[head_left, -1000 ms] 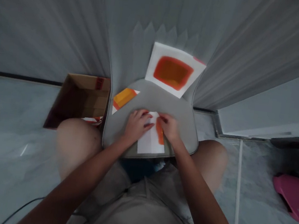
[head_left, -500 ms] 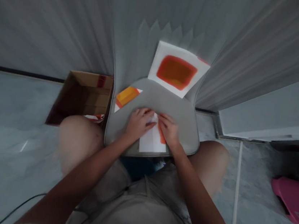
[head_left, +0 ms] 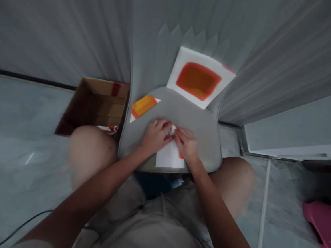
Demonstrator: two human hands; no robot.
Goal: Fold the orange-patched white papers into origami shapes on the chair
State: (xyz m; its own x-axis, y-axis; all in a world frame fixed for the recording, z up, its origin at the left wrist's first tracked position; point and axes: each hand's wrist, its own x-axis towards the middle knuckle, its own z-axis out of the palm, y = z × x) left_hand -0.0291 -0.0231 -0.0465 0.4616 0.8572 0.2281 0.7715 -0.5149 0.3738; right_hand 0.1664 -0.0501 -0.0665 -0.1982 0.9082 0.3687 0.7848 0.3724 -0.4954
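Observation:
On the front part of a grey chair seat [head_left: 201, 124] lies a white sheet of paper [head_left: 165, 158] with an orange patch on its right side. My left hand [head_left: 155, 137] has its curled fingers on the paper's far end. My right hand [head_left: 187, 143] pinches the same end from the right, its fingertips close to the left ones. The held part of the paper is mostly hidden under the fingers. A folded orange and white paper piece [head_left: 145, 107] rests at the seat's left edge.
A white sheet with a red-brown square [head_left: 199, 82] leans against the chair back. An open cardboard box [head_left: 98, 103] with some paper inside stands on the floor to the left. A pink plastic object [head_left: 326, 228] is at the far right.
My right hand has drawn in toward the left at the paper's far end and covers more of the orange patch. The whole view has shifted slightly.

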